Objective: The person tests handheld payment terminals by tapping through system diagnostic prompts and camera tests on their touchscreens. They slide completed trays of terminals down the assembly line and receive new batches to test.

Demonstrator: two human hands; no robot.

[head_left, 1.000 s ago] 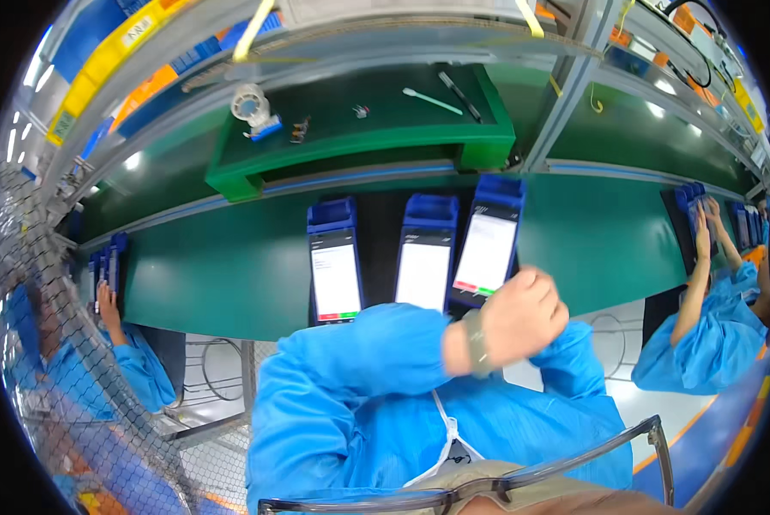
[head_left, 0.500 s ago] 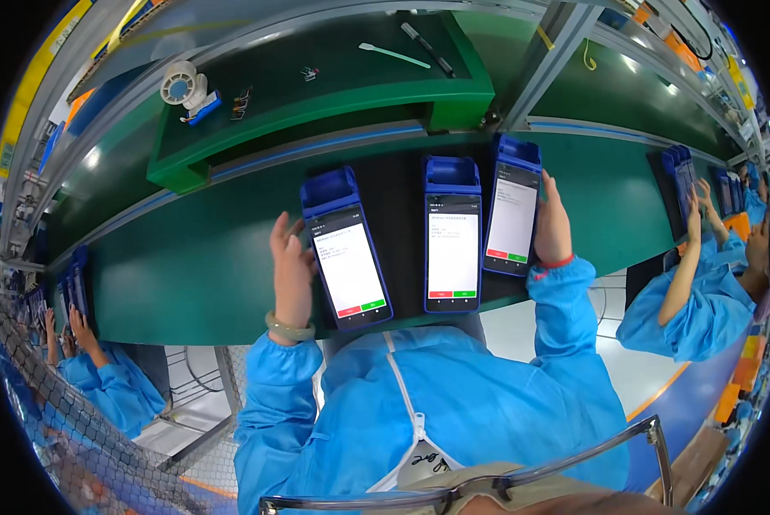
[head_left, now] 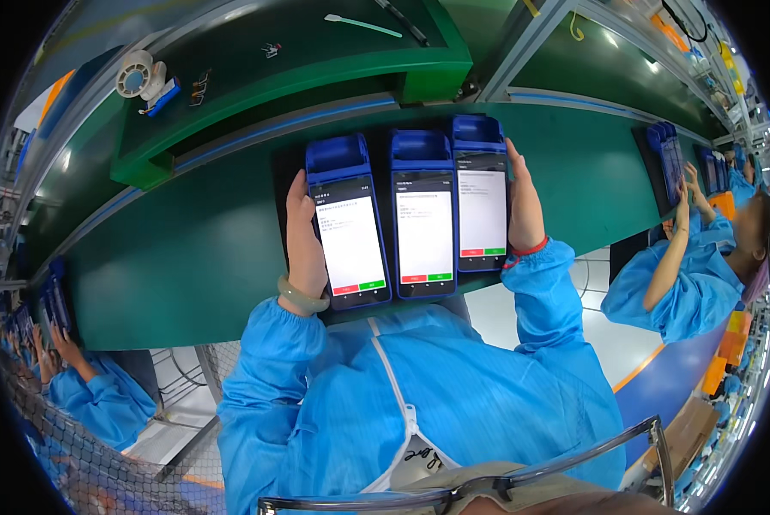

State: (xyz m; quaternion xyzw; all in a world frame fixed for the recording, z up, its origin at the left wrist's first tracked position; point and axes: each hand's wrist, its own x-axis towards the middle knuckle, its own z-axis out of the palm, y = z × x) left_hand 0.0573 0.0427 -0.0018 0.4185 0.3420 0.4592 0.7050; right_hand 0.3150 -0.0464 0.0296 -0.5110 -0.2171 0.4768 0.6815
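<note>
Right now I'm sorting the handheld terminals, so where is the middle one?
In the head view the middle terminal lies flat on the green bench, between the left hand's terminal and the right hand's terminal.

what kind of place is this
Most likely an electronics assembly or testing line. Three blue handheld terminals lie side by side with lit screens on a long green workbench, and neighbouring workers in blue smocks handle similar devices.
</note>
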